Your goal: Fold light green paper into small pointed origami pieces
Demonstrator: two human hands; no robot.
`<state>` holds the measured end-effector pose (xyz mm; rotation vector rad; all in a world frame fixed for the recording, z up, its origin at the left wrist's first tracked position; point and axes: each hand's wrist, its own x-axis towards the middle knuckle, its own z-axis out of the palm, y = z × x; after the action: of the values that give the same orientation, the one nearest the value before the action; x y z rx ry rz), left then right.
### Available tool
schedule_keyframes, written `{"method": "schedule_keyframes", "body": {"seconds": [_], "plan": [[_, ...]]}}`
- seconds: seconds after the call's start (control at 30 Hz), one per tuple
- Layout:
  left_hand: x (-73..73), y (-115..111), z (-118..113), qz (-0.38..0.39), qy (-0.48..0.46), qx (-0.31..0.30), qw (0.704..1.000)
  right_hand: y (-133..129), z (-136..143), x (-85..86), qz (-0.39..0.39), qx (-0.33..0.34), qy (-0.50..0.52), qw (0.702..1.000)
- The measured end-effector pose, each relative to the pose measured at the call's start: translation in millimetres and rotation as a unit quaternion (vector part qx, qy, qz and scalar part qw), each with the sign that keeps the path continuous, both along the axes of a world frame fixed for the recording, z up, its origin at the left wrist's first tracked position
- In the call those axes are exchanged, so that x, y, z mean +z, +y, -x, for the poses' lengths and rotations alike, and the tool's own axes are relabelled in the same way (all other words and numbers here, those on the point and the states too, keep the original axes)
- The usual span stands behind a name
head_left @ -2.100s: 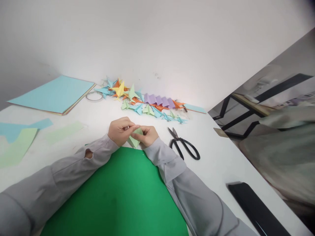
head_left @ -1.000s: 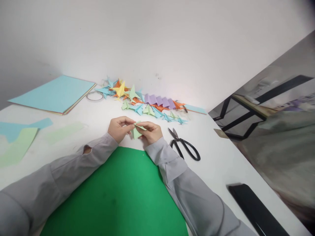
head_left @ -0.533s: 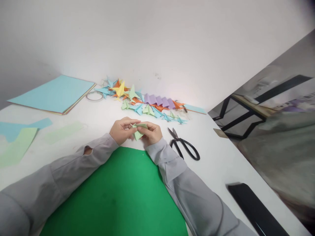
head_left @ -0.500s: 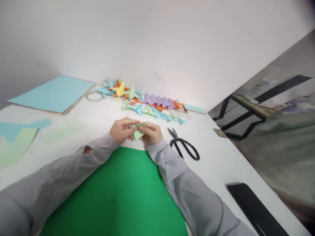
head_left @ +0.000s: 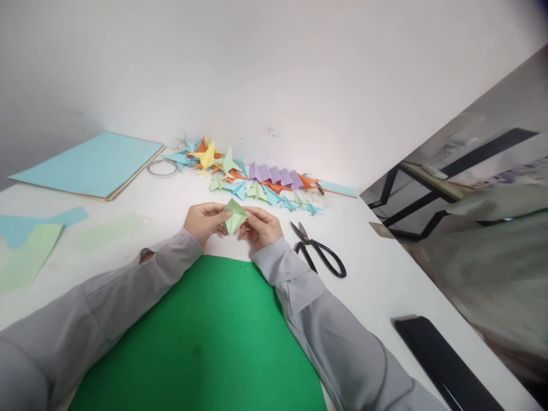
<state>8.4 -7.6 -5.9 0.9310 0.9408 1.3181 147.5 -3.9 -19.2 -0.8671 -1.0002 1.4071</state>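
Observation:
Between my two hands is a small piece of light green folded paper [head_left: 234,218], diamond-shaped with a crease down its lower half. My left hand [head_left: 205,222] pinches its left corner between thumb and fingers. At the right corner, the fingertips of my right hand [head_left: 262,226] are closed on the paper's edge. Both hands are raised just past the far edge of a green mat [head_left: 201,331]. Black-handled scissors [head_left: 319,248] lie partly spread, to the right of my right hand.
Many folded paper cranes [head_left: 208,157] in several colours line the wall, beside purple folded pieces [head_left: 276,176]. A stack of coloured sheets [head_left: 94,162] and a tape roll [head_left: 162,167] sit at the left. Paper offcuts [head_left: 32,257] lie nearer. A black object [head_left: 445,362] rests at the right edge.
The green paper has been turned and raised slightly, so more of its diamond face shows. My right thumb has shifted off its front to the right corner.

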Motion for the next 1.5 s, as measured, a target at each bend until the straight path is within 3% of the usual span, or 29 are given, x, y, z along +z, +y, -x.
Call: {"method": "schedule_keyframes", "body": {"seconds": [0.2,0.5,1.1,1.5], "plan": [[-1.5,0.3,0.4,-0.003,0.039,0.003,0.999,-0.2,-0.6,-1.5,-0.01,-0.002,0.004,1.0],[-2.7,1.2,-0.5,0.0,0.027,0.009,1.0,0.2,-0.2,-0.7,0.005,-0.003,0.016,1.0],[-1.3,0.2,-0.9,-0.017,0.073,0.044,0.996,-4.1,3.8,2.4,-0.005,-0.024,-0.042,0.999],[6.3,-4.8,-1.1,-0.031,0.099,0.015,0.994,-4.0,5.5,0.5,0.001,-0.049,-0.051,0.997]]}}
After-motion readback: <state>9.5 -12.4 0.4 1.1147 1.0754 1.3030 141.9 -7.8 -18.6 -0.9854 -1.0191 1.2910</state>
